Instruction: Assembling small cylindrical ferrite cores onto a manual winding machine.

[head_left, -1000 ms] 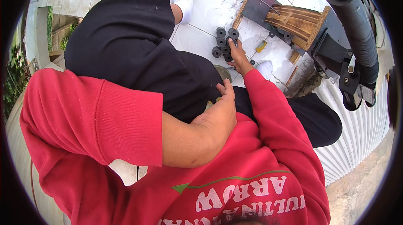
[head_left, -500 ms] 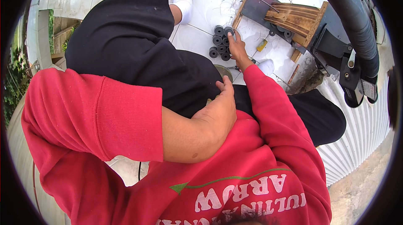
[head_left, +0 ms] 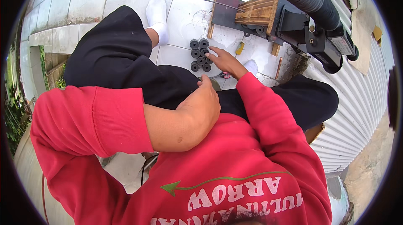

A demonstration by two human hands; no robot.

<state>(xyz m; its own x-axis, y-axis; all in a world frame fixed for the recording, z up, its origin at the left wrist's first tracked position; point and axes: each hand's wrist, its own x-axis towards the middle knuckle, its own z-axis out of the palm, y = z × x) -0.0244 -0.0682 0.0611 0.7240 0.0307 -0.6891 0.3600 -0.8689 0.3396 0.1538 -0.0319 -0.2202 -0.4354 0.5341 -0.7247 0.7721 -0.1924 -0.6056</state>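
Several short black cylinders with centre holes (head_left: 195,53) stand grouped on the white tiles ahead of me. My right hand (head_left: 226,62) reaches to their right side, thumb and forefinger apart, the fingertips against a cylinder of the group. My left hand (head_left: 203,101) rests over my lap, back upward, two fingertips showing apart; its other fingers are hidden. Just beyond it, a greenish-grey round thing (head_left: 215,84) is partly covered. Next to my right wrist lies a red-handled tool (head_left: 226,75), perhaps scissors.
A dark board with a slatted wooden piece (head_left: 256,10) lies beyond my right hand. Near it is a yellow-handled tool (head_left: 240,49). A bulky black device (head_left: 312,23) rises at upper right. My socked foot (head_left: 157,17) is ahead left; corrugated sheet (head_left: 348,111) lies right.
The view has shifted, so the floor things appear further left and lower. My right fingers have slid from the far cylinder toward a nearer one. The cylinders keep their arrangement.
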